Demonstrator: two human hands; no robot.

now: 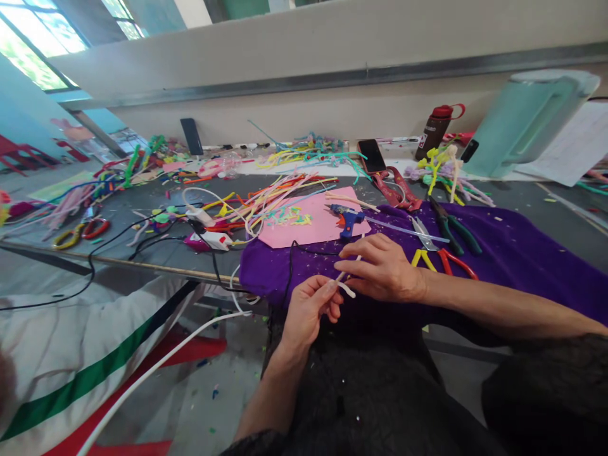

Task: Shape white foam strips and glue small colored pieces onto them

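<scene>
Holding a short white pipe cleaner (346, 282) between both hands over the purple cloth (513, 253) at the table (156, 250) edge. Our left hand (308, 310) has its fingers pinched shut on the lower end; our right hand (380, 269) fingers close on the upper part. Blue glue gun (348, 218) sits just beyond, on pink paper (323, 228); pliers (453, 231) lie right of it.

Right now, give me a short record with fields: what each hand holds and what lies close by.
left hand: pinches the lower end of a white pipe cleaner
right hand: fingers grip the same pipe cleaner higher up
under hands: purple cloth
nearby tools: blue glue gun on pink sheet; pliers on the cloth
</scene>
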